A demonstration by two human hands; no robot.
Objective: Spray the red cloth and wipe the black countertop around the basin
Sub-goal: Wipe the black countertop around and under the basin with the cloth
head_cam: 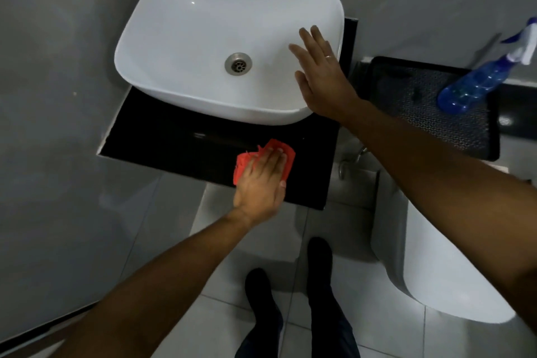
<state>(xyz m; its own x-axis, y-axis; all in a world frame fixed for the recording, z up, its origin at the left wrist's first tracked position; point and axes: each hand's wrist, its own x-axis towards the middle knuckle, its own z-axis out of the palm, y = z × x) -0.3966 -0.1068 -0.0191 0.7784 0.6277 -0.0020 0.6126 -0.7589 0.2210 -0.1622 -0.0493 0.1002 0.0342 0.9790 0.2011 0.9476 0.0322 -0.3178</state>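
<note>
The red cloth (286, 154) lies flat on the black countertop (162, 142), in front of the white basin (203, 32). My left hand (263, 183) presses down on the cloth with fingers together, covering most of it. My right hand (322, 73) rests open on the basin's right rim, fingers spread, holding nothing. The blue spray bottle (476, 81) stands tilted on a black tray at the right, out of both hands.
The black tray (436, 122) with a patterned mat sits on the toilet tank to the right. A white toilet (436, 279) stands below it. Grey walls close in on the left and behind. My feet (290, 285) are on the white tile floor.
</note>
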